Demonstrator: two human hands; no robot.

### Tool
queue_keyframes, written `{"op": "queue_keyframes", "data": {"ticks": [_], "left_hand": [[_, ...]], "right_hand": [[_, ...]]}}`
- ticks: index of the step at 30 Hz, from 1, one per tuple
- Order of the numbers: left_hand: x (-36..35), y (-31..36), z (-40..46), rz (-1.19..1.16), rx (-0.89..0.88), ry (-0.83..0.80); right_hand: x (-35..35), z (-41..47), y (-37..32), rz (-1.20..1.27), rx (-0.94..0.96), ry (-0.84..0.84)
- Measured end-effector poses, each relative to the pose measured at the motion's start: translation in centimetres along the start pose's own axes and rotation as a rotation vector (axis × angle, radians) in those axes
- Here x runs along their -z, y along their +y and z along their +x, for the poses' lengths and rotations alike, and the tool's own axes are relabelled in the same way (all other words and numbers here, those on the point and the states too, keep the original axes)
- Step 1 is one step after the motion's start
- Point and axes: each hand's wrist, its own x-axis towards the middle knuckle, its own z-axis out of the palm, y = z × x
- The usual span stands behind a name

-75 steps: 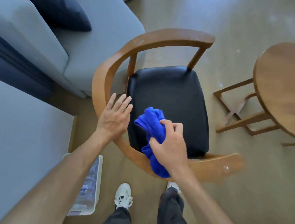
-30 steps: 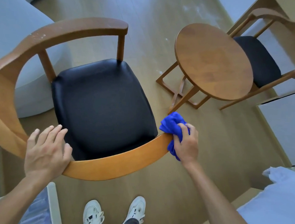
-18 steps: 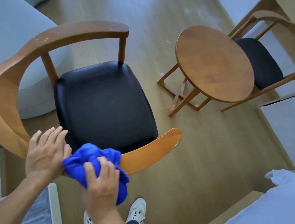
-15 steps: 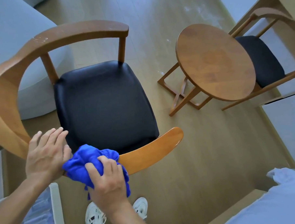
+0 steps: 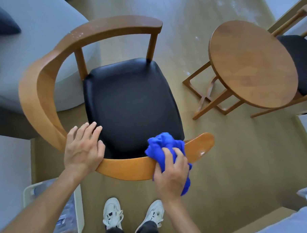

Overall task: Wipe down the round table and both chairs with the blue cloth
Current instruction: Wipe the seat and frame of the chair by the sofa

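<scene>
A wooden armchair (image 5: 38,86) with a curved back rail and a black seat (image 5: 132,105) stands right in front of me. My right hand (image 5: 171,173) grips the bunched blue cloth (image 5: 163,146) and presses it on the near rail, close to the right arm end. Fingers spread, my left hand (image 5: 82,148) rests flat on the same rail further left. The round wooden table (image 5: 251,64) stands at the right. Behind it a second chair (image 5: 301,57) with a black seat is partly hidden.
A grey sofa (image 5: 34,37) with a dark cushion fills the upper left, close behind the chair. A white bin (image 5: 78,210) stands by my left foot. White bedding (image 5: 285,227) shows at the lower right. Wooden floor lies between chair and table.
My right hand slid the blue cloth along the near rail, from beside my left hand rightward toward the arm end. My left hand stayed on the rail.
</scene>
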Motion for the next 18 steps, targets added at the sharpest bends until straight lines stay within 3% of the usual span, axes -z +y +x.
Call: {"op": "queue_keyframes", "data": {"ticks": [4,8,10,12,15,18], "left_hand": [[-0.2,-0.7,0.0,0.008,-0.035,0.076],[-0.5,-1.1,-0.1,-0.031,-0.055,0.106],[-0.5,-1.0,-0.1,-0.049,-0.036,0.084],[-0.5,-0.8,-0.2,-0.058,-0.021,0.072],[0.0,-0.6,0.0,-0.085,-0.003,0.048],[0.9,-0.3,-0.3,-0.131,-0.019,0.014]], "right_hand": [[-2.1,-6.2,-10.8,0.198,0.189,-0.203],[-0.3,-2.4,-4.6,0.169,0.380,-0.215],[1.7,0.0,0.6,0.083,0.295,-0.159],[2.8,2.8,5.0,0.024,0.046,-0.092],[2.4,4.6,5.4,0.028,-0.252,-0.035],[0.7,1.3,-0.6,-0.053,-0.177,-0.033]]}}
